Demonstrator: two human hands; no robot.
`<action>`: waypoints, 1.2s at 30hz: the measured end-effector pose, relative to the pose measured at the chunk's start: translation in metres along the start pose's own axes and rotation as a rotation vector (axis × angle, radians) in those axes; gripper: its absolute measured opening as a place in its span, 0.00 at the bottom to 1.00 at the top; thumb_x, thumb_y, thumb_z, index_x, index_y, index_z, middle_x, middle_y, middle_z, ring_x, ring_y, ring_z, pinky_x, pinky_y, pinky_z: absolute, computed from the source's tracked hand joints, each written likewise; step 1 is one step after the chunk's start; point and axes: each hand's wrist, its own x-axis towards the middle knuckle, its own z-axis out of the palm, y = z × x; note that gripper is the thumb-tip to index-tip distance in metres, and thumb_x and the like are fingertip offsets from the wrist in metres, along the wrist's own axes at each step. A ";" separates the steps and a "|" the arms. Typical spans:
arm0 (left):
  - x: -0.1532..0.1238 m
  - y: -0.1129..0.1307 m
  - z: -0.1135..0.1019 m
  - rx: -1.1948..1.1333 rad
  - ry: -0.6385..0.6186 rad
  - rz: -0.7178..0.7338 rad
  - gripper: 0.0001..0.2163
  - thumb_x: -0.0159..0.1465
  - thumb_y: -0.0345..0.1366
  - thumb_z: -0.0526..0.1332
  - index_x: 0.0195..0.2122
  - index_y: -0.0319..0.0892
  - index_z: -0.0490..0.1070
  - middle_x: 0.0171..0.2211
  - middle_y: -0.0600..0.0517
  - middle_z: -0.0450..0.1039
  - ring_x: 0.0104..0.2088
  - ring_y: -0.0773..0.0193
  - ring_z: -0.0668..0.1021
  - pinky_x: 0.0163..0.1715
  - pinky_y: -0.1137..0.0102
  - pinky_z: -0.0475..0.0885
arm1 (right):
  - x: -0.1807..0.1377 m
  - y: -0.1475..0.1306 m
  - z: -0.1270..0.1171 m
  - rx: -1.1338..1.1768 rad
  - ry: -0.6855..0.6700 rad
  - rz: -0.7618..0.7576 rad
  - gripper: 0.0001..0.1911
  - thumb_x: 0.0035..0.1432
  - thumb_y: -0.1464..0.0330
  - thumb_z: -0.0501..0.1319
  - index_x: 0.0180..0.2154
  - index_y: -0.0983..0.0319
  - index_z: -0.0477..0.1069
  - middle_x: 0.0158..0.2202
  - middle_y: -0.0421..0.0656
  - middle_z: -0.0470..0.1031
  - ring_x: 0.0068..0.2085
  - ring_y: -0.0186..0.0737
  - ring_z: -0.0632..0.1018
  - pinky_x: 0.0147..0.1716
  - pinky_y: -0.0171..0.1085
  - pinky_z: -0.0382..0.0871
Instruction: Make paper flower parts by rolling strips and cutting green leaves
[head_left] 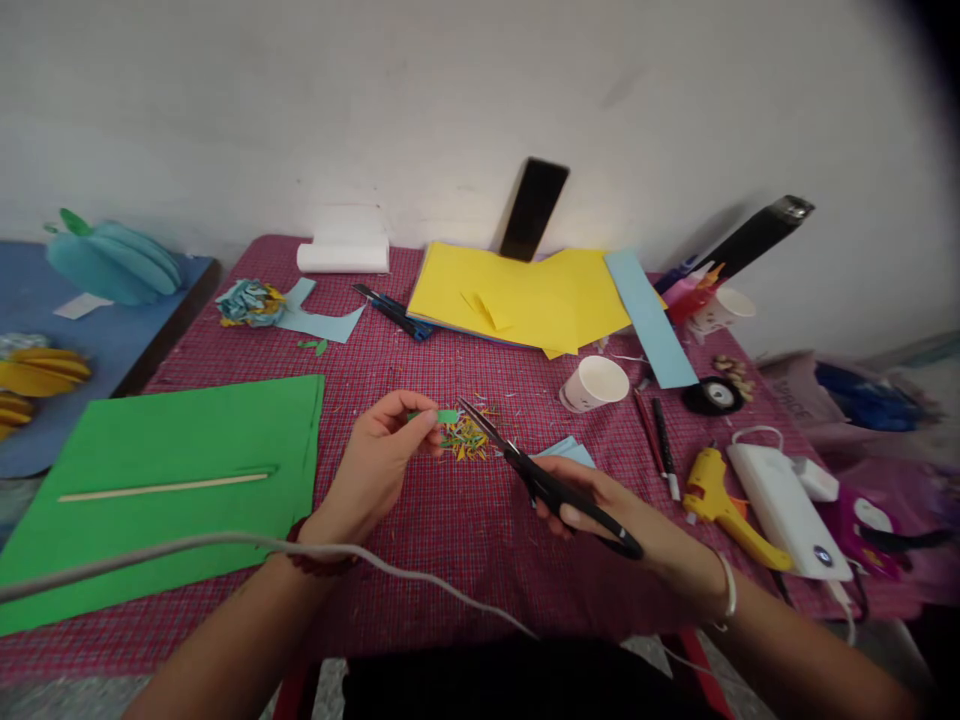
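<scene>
My left hand (pixel 384 450) pinches a small green paper strip (pixel 448 416) between thumb and fingers. My right hand (pixel 592 497) is wrapped round the handles of black scissors (pixel 559 490), whose blades point toward the strip and look slightly apart. Under the strip and blade tips lies a small heap of yellow, green and pale paper clippings (pixel 469 438) on the checked cloth. Beside my right hand, partly covered by it, are pale blue paper pieces (pixel 568 452).
Green sheets (pixel 187 430) with a thin wooden stick (pixel 161 488) lie left; yellow sheets (pixel 517 290) lie at the back before a leaning phone (pixel 535 208). A paper cup (pixel 594 384), a yellow glue gun (pixel 731 505) and a white power strip (pixel 787 510) stand right. A cable (pixel 420 575) crosses the front.
</scene>
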 end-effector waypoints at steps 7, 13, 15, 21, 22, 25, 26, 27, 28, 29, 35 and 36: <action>-0.002 -0.002 0.000 0.083 -0.023 0.060 0.13 0.50 0.27 0.65 0.38 0.40 0.71 0.23 0.59 0.70 0.22 0.74 0.71 0.24 0.78 0.67 | -0.001 0.001 0.002 -0.010 -0.049 0.056 0.32 0.54 0.54 0.65 0.54 0.63 0.63 0.35 0.42 0.67 0.31 0.33 0.68 0.30 0.34 0.63; -0.004 -0.004 0.002 0.025 -0.086 -0.015 0.18 0.50 0.28 0.65 0.43 0.41 0.69 0.25 0.59 0.69 0.25 0.70 0.75 0.30 0.72 0.73 | 0.000 0.001 0.002 -0.010 -0.073 0.053 0.29 0.53 0.54 0.65 0.52 0.63 0.65 0.34 0.41 0.66 0.30 0.32 0.66 0.29 0.33 0.61; -0.004 -0.006 0.003 -0.002 -0.096 -0.061 0.19 0.50 0.29 0.66 0.44 0.41 0.68 0.26 0.58 0.71 0.26 0.69 0.76 0.32 0.69 0.75 | 0.002 0.002 0.003 -0.027 -0.070 0.042 0.28 0.54 0.54 0.65 0.51 0.63 0.66 0.34 0.41 0.66 0.30 0.32 0.66 0.29 0.33 0.61; -0.004 -0.009 0.004 -0.030 -0.096 -0.152 0.20 0.49 0.29 0.67 0.45 0.41 0.68 0.25 0.58 0.72 0.26 0.69 0.76 0.32 0.69 0.75 | 0.005 0.005 0.001 -0.040 -0.058 0.042 0.29 0.53 0.56 0.66 0.53 0.62 0.66 0.34 0.40 0.66 0.29 0.31 0.65 0.27 0.32 0.60; -0.003 -0.008 0.004 -0.027 -0.093 -0.156 0.20 0.49 0.28 0.67 0.44 0.41 0.68 0.25 0.58 0.72 0.26 0.69 0.76 0.32 0.70 0.75 | 0.005 0.005 0.001 -0.040 -0.056 0.044 0.29 0.53 0.56 0.66 0.53 0.62 0.67 0.33 0.40 0.66 0.28 0.30 0.65 0.26 0.32 0.60; -0.003 -0.008 0.005 -0.026 -0.085 -0.156 0.20 0.48 0.28 0.67 0.43 0.40 0.69 0.25 0.58 0.72 0.25 0.69 0.76 0.31 0.70 0.75 | 0.006 0.004 0.001 -0.023 -0.048 0.053 0.29 0.52 0.55 0.66 0.52 0.62 0.68 0.31 0.39 0.65 0.26 0.29 0.64 0.25 0.31 0.59; -0.003 -0.009 0.006 -0.026 -0.083 -0.157 0.20 0.48 0.28 0.67 0.43 0.40 0.69 0.24 0.58 0.72 0.25 0.70 0.76 0.31 0.70 0.75 | 0.006 0.004 0.001 -0.013 -0.047 0.056 0.29 0.52 0.55 0.66 0.52 0.62 0.68 0.30 0.38 0.65 0.26 0.29 0.64 0.24 0.31 0.59; -0.003 -0.009 0.006 -0.026 -0.083 -0.158 0.20 0.48 0.28 0.67 0.43 0.41 0.69 0.24 0.58 0.72 0.25 0.70 0.76 0.31 0.70 0.75 | 0.007 0.004 0.002 -0.002 -0.047 0.058 0.29 0.53 0.56 0.66 0.52 0.62 0.68 0.29 0.38 0.64 0.25 0.28 0.64 0.23 0.30 0.58; -0.003 -0.009 0.006 -0.026 -0.084 -0.159 0.20 0.48 0.28 0.67 0.43 0.41 0.69 0.24 0.58 0.72 0.25 0.70 0.76 0.32 0.70 0.75 | 0.007 0.004 0.002 0.011 -0.047 0.060 0.29 0.53 0.56 0.66 0.52 0.62 0.68 0.28 0.37 0.64 0.25 0.28 0.64 0.23 0.30 0.58; -0.003 -0.010 0.005 -0.026 -0.085 -0.161 0.19 0.48 0.29 0.67 0.43 0.41 0.69 0.25 0.58 0.72 0.25 0.69 0.76 0.32 0.70 0.75 | 0.007 0.005 0.002 0.023 -0.051 0.059 0.29 0.52 0.56 0.67 0.52 0.63 0.68 0.27 0.37 0.64 0.24 0.28 0.64 0.22 0.30 0.58; -0.001 -0.013 0.004 -0.011 -0.087 -0.170 0.19 0.49 0.29 0.67 0.43 0.41 0.68 0.25 0.57 0.73 0.26 0.69 0.76 0.33 0.69 0.75 | 0.009 0.009 0.001 0.021 -0.052 0.056 0.29 0.53 0.56 0.66 0.53 0.63 0.67 0.26 0.36 0.64 0.23 0.27 0.63 0.21 0.29 0.57; -0.001 -0.014 0.003 -0.008 -0.086 -0.174 0.19 0.49 0.29 0.67 0.43 0.41 0.68 0.25 0.57 0.73 0.26 0.69 0.76 0.33 0.69 0.75 | 0.009 0.010 0.001 0.014 -0.050 0.055 0.29 0.53 0.56 0.66 0.53 0.63 0.67 0.26 0.36 0.64 0.23 0.27 0.63 0.21 0.29 0.57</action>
